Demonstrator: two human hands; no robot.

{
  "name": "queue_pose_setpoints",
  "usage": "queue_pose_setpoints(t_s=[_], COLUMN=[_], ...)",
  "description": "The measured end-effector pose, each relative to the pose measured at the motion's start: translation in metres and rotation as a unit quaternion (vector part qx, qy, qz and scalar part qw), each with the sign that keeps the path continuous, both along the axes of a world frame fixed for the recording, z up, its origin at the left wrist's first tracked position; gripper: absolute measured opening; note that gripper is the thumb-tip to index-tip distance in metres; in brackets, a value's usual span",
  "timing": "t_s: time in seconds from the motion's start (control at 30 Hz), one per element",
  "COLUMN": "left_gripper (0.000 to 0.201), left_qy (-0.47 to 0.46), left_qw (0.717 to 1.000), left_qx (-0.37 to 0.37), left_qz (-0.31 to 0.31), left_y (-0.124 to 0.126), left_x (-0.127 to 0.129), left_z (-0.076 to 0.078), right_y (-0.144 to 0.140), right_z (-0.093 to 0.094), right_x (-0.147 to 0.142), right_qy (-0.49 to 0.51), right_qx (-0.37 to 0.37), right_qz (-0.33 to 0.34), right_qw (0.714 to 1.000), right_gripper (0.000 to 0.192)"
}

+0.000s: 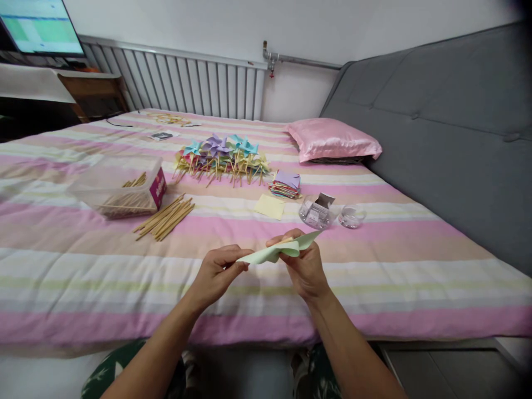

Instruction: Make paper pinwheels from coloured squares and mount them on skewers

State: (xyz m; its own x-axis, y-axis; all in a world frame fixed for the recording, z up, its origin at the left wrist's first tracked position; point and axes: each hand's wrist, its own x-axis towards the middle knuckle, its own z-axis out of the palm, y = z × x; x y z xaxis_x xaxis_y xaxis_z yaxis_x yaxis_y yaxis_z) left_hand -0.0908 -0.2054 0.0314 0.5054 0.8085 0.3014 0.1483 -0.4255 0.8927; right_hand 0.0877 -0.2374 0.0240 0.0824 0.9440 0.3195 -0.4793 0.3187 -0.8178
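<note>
Between my two hands, above the bed's near edge, is a pale green paper pinwheel (272, 254) with curled vanes. My left hand (218, 274) pinches the tip of one vane. My right hand (306, 271) grips the middle of the paper, with fingers above and below it. A bit of tan shows at the right fingertips; I cannot make out what it is. Beyond my hands, a yellow paper sheet (270, 206) lies flat beside a stack of coloured paper squares (286, 184). Two clear round containers, a larger one (315, 213) and a smaller one (351, 216), stand to the right.
Finished pinwheels (220, 155) are heaped mid-bed. Loose wooden sticks (166, 217) lie beside a clear plastic box (120, 188) with more sticks. A pink pillow (332, 138) rests near the grey headboard (449, 122). A radiator (178, 80) lines the wall; a monitor (41, 27) stands left.
</note>
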Motion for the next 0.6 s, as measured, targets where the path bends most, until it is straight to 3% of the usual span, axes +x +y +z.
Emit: queue_pose_setpoints(t_s=[0.6], left_gripper=[0.024], left_qy=[-0.002], left_qw=[1.000], left_qx=[-0.023], left_qz=[0.005], left_y=[-0.0032], left_x=[0.0040], left_z=[-0.0009], right_y=[0.0036], right_z=[-0.0044], right_x=[0.0025], right_qy=[0.007], right_qx=[0.007], right_qz=[-0.024], right_qw=[1.000], right_gripper=[0.016])
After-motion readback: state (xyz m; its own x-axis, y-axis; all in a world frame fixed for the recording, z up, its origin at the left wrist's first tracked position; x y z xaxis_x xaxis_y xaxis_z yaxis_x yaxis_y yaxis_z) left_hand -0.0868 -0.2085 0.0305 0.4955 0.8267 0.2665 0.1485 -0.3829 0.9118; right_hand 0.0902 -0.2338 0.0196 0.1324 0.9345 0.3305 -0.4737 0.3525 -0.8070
